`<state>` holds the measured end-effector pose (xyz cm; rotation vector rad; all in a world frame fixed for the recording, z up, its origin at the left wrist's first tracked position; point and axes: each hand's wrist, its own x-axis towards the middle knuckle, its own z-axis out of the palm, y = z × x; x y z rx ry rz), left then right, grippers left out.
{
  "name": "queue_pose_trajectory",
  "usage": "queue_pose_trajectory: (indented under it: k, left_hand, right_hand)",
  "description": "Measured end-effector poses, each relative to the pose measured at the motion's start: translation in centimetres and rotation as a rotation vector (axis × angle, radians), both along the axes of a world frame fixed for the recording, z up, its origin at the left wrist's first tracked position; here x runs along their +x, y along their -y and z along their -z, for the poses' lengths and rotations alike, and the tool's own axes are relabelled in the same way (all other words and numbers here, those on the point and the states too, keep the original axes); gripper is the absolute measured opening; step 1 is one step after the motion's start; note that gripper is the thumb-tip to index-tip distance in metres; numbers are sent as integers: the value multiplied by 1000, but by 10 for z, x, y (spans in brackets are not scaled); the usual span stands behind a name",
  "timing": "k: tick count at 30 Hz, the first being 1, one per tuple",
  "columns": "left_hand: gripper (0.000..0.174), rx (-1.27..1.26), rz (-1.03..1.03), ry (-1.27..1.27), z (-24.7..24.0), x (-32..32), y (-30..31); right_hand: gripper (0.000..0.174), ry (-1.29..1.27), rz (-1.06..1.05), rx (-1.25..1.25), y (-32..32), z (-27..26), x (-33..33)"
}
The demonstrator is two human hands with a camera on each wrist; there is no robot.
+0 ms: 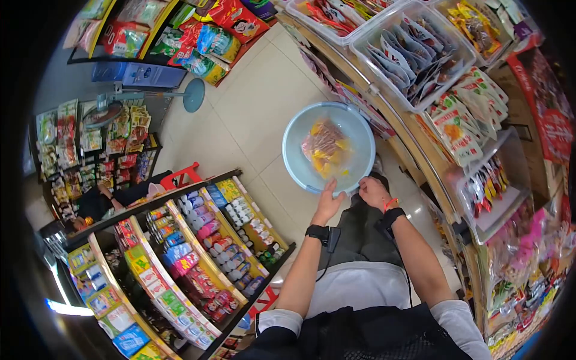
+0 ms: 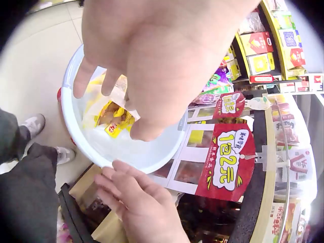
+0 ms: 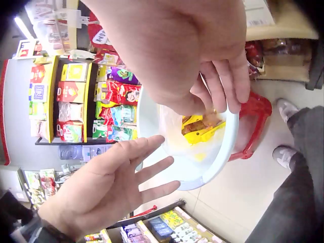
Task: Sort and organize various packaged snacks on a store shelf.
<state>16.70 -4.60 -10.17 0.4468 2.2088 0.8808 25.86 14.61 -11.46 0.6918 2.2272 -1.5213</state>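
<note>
A pale blue plastic basin (image 1: 290, 153) stands in front of the person. Inside lie a clear plastic bag and yellow-and-brown snack packets (image 1: 326, 147). The left hand (image 1: 328, 204) is at the basin's near rim, fingers extended; the right wrist view shows this left hand (image 3: 119, 177) with its fingers spread, holding nothing. To its right, the right hand (image 1: 375, 193) grips the near rim, its fingers bent; the left wrist view has this right hand (image 2: 144, 205) with fingertips at the rim. Both wrists wear dark bands.
A red stool (image 3: 255, 121) stands under the basin. Clear tubs (image 1: 420, 99) of snack packets line the wooden counter on the right. Shelves of bottles and boxes (image 1: 174, 264) stand at the left, with a fan (image 1: 193, 95) beyond. Another person's arm (image 1: 111, 197) shows behind the shelves.
</note>
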Motion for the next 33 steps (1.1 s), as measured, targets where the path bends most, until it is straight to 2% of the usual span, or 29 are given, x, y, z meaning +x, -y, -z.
queue_pose_trajectory:
  k: [3, 6, 10, 11, 12, 20, 26, 29, 32, 33]
  left_hand:
    - [46, 105, 57, 12, 27, -3, 3]
    - [42, 128, -154, 378, -26, -14, -20]
    - [38, 202, -222, 568, -57, -19, -18]
    - [38, 222, -220, 607, -60, -22, -15]
    - [38, 239, -216, 646, -62, -26, -13]
    - [41, 280, -16, 850, -59, -63, 24]
    - [45, 279, 127, 957, -69, -100, 44]
    - [47, 263, 208, 965, -63, -113, 55]
    - [48, 256, 232, 936, -66, -121, 57]
    - [48, 255, 235, 924, -67, -123, 56]
  right_hand:
    - [33, -85, 89, 12, 7, 21, -21]
    - [34, -157, 88, 41, 16, 53, -34]
    - [39, -181, 83, -81, 21, 53, -63]
    - [40, -285, 124, -57, 44, 110, -62]
    - [39, -283, 145, -35, 50, 116, -69]
    - [39, -230, 242, 268, 65, 112, -102]
    - [39, -77, 298, 493, 72, 112, -107]
    - [39, 43, 257, 543, 82, 111, -112]
    - [31, 226, 153, 605, 101, 117, -119]
    - [31, 150, 153, 587, 104, 111, -115]
